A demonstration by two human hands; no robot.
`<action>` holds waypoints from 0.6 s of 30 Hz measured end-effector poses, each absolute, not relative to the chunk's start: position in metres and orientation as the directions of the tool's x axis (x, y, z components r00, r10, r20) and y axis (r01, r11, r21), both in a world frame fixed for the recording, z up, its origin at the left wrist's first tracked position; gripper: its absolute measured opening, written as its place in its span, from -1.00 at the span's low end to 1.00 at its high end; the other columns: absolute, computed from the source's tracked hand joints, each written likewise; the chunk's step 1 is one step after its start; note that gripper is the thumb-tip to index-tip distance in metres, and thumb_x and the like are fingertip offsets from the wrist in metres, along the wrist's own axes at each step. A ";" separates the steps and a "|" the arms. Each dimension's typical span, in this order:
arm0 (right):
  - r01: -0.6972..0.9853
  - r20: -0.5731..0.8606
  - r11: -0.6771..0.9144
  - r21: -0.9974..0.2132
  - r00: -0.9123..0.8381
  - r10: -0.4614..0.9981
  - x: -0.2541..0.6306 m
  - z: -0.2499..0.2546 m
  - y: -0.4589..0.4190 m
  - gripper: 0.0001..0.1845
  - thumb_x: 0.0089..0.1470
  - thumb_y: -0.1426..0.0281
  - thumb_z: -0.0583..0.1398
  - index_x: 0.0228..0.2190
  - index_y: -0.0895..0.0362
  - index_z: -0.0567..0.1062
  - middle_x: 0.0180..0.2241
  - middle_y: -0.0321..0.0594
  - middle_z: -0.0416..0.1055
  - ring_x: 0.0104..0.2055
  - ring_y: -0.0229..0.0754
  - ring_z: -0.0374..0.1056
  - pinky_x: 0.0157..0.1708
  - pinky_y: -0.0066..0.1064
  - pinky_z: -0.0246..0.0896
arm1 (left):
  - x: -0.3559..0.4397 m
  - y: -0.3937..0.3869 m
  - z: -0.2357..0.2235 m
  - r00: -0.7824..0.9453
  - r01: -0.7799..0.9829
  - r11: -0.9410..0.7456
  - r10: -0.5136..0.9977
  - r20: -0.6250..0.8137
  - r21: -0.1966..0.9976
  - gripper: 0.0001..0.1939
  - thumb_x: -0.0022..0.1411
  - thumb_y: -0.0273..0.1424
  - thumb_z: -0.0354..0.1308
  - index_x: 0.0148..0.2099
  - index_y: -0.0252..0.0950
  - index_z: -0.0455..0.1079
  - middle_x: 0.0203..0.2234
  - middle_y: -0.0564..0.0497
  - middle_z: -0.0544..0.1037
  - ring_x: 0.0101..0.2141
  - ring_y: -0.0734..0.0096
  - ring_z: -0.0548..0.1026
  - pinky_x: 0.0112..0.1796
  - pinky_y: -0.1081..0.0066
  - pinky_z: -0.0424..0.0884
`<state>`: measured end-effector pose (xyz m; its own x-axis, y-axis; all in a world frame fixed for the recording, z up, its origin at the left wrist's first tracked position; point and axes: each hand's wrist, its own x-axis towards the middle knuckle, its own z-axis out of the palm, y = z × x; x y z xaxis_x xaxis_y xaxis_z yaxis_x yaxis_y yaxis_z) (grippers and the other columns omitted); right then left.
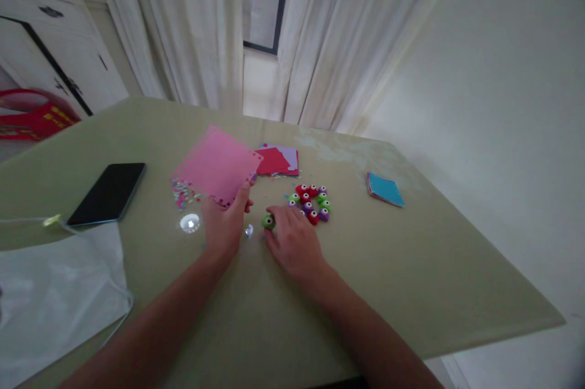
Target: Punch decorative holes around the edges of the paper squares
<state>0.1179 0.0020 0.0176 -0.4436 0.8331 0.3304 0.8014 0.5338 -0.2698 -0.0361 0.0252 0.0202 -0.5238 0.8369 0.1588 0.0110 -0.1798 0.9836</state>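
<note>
My left hand point(227, 218) is closed on the near corner of a pink sheet point(214, 163) with small holes punched along its edges. The thumb lies on top; some of the fingers are hidden. Between the thumb and index finger of my right hand point(295, 239) is a green one-eyed bead point(269, 221), close to the table surface. Just beyond that hand several red, green and purple one-eyed beads point(312, 217) sit clustered together, partly covered by the hand. A small clear piece point(249, 231) lies between my hands, and a round clear disc point(189, 223) lies left of my left hand.
Colourful punched-out bits point(181, 194) are scattered by the pink sheet's left corner. Red and lilac cards point(274, 160) lie behind it. A blue-topped stack of squares point(385, 188) is on the right. At left are a dark tablet point(109, 194), a white cable and a white sheet point(59, 297).
</note>
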 end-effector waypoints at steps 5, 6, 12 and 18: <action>0.436 0.400 0.409 -0.802 -0.116 0.909 0.141 0.018 0.008 -0.65 0.28 0.32 0.27 0.07 0.08 0.56 -0.07 -0.06 0.52 -0.11 -0.06 0.51 -0.11 -0.22 0.50 | -0.033 0.021 0.018 -0.441 0.055 -0.144 0.884 0.153 0.988 -0.75 0.22 -0.19 0.34 -0.22 -0.27 0.66 -0.54 0.04 0.61 -0.51 0.33 0.54 -0.46 0.41 0.44; 0.320 0.332 0.341 -0.884 -0.083 0.940 0.143 0.017 0.013 -0.65 0.29 0.27 0.26 0.07 0.07 0.55 -0.09 -0.08 0.53 -0.17 -0.09 0.52 -0.21 -0.27 0.51 | -0.033 0.022 0.016 -0.424 0.052 -0.130 0.895 0.139 0.990 -0.75 0.23 -0.18 0.33 -0.25 -0.27 0.66 -0.54 0.03 0.61 -0.51 0.33 0.54 -0.45 0.41 0.44; -0.116 0.045 0.034 -0.993 -0.093 0.995 0.149 0.013 0.028 -0.54 0.11 0.13 0.42 -0.01 0.05 0.57 -0.22 -0.21 0.59 -0.30 -0.18 0.56 -0.30 -0.36 0.51 | -0.031 0.023 0.003 -0.342 -0.009 -0.069 0.938 0.062 0.998 -0.69 0.24 -0.11 0.35 -0.36 -0.26 0.61 -0.52 -0.01 0.65 -0.49 0.31 0.59 -0.42 0.39 0.51; -0.154 -0.046 -0.069 -0.986 -0.146 0.988 0.154 0.017 0.030 -0.58 0.09 0.08 0.43 -0.10 0.05 0.66 -0.33 -0.27 0.56 -0.34 -0.21 0.52 -0.30 -0.38 0.46 | -0.027 0.017 0.011 -0.341 0.067 -0.073 0.935 0.092 0.995 -0.73 0.17 -0.14 0.38 -0.34 -0.25 0.64 -0.52 -0.04 0.67 -0.50 0.23 0.62 -0.45 0.34 0.54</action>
<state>0.1538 0.0295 0.0168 -0.1460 0.9882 -0.0463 -0.1537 -0.0689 -0.9857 -0.0272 0.0165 0.0114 -0.3413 0.9354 0.0919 0.0666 -0.0735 0.9951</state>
